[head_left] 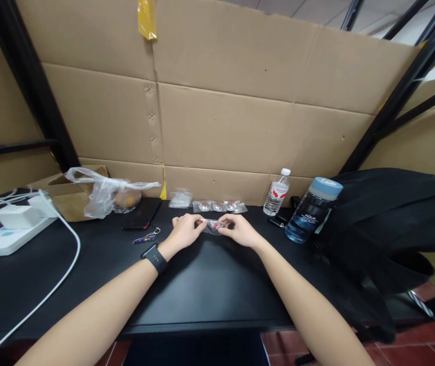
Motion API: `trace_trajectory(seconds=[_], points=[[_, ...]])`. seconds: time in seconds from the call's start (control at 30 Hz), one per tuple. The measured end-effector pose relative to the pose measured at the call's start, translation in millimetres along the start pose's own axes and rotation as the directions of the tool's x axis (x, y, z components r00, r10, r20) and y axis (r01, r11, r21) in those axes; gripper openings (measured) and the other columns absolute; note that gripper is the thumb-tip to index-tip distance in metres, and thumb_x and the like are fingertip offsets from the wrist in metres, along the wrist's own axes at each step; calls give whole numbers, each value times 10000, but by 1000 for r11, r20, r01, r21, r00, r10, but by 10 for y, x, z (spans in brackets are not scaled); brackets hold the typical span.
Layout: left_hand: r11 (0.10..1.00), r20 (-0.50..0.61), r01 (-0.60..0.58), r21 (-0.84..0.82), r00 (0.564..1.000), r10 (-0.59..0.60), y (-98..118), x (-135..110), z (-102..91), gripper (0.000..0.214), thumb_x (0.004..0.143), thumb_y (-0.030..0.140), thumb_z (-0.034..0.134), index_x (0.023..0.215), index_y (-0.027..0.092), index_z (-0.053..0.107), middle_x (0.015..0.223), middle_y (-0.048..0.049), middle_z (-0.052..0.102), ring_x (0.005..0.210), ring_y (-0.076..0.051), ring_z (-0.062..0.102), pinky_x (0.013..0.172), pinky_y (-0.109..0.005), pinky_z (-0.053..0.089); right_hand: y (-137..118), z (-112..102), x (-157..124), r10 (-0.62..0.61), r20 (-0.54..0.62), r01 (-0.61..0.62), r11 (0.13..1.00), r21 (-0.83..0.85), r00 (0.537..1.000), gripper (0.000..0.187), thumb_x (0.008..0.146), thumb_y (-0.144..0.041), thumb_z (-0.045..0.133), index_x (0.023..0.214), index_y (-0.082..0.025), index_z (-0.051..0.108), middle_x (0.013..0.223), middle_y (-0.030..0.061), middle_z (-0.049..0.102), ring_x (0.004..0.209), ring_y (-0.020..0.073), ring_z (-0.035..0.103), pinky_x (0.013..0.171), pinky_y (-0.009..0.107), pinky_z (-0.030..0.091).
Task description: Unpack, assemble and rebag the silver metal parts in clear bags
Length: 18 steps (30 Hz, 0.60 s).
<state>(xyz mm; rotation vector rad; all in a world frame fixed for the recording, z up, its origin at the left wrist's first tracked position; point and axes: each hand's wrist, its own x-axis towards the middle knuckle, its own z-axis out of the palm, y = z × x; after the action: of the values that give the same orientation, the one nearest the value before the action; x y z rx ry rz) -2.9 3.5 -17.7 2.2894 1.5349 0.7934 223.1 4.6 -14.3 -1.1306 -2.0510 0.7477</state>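
Both my hands meet near the back middle of the black table (209,284). My left hand (185,231), with a black watch on its wrist, and my right hand (240,230) pinch the two ends of a small clear plastic packet (213,226) with something red and white inside. Their fingers are closed on it. Just behind it, a row of similar clear packets (219,206) lies along the cardboard wall, with another small clear bag (180,199) to its left.
A plastic bag with a round brown item (110,195) and an open cardboard box (64,195) stand back left. A dark phone (141,216), a keychain (146,237), a white power strip (15,226) with a cable, two water bottles (276,193) (311,211) and a black bag (388,229) surround the hands.
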Motion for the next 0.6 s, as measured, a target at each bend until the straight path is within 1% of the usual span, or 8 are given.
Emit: trace_trajectory(seconds=[0.1,0.2,0.27,0.33,0.4,0.43,0.5,0.6], points=[[999,36,-48,13,998,48,3,-8,-18,222,921,364,526,1001,274,712,951,-25,767,974,-259,666,855,-383,358,5,-30,1,48,-2,-48,999,9,999,206,791,-266,719,963,-153,708,847,42,734,754,159,649,727,277,499],[986,9,-149,80,989,149,-72,-1,-75,259,911,279,512,1117,283,668,969,-25,757,1024,-249,633,897,-388,349,72,-87,8,124,-39,-122,992,42,992,224,775,-252,711,975,-156,684,801,42,732,699,163,660,653,261,496],[970,-19,-199,143,979,203,-176,23,-140,269,912,249,498,1120,284,666,1011,-34,746,1033,-249,617,909,-392,346,158,-152,28,180,-132,-176,984,41,975,266,768,-240,696,1021,-173,651,752,19,719,652,160,657,618,252,488],[956,-2,-231,183,972,235,-304,55,-206,233,899,240,522,1048,285,696,1034,-37,740,1032,-254,612,908,-391,350,258,-234,84,233,-280,-247,969,-15,931,318,746,-220,693,1055,-194,621,712,-5,707,646,162,658,629,255,489],[950,36,-249,191,968,246,-429,86,-249,195,872,235,569,983,286,721,1021,-36,741,1032,-259,613,908,-388,356,341,-311,201,272,-398,-337,936,-102,876,329,717,-186,692,1036,-201,612,706,-8,707,665,168,665,658,264,493],[949,49,-251,189,968,246,-482,98,-259,182,861,237,588,965,287,730,1012,-38,743,1033,-261,614,909,-388,359,368,-339,288,279,-421,-366,920,-139,863,335,710,-166,685,1034,-202,608,716,-4,710,678,170,669,664,266,495],[953,62,-242,183,970,234,-561,113,-257,165,858,251,607,942,287,745,995,-43,748,1031,-263,618,913,-387,365,390,-362,509,285,-429,-388,906,-172,857,340,709,-153,677,1038,-198,604,734,6,711,685,176,668,648,268,496],[955,84,-233,184,972,221,-616,123,-242,168,870,264,606,934,295,759,975,-39,756,1025,-254,629,913,-377,370,363,-314,882,286,-416,-399,891,-215,863,322,725,-200,707,1032,-193,611,766,17,707,683,176,660,648,276,502]])
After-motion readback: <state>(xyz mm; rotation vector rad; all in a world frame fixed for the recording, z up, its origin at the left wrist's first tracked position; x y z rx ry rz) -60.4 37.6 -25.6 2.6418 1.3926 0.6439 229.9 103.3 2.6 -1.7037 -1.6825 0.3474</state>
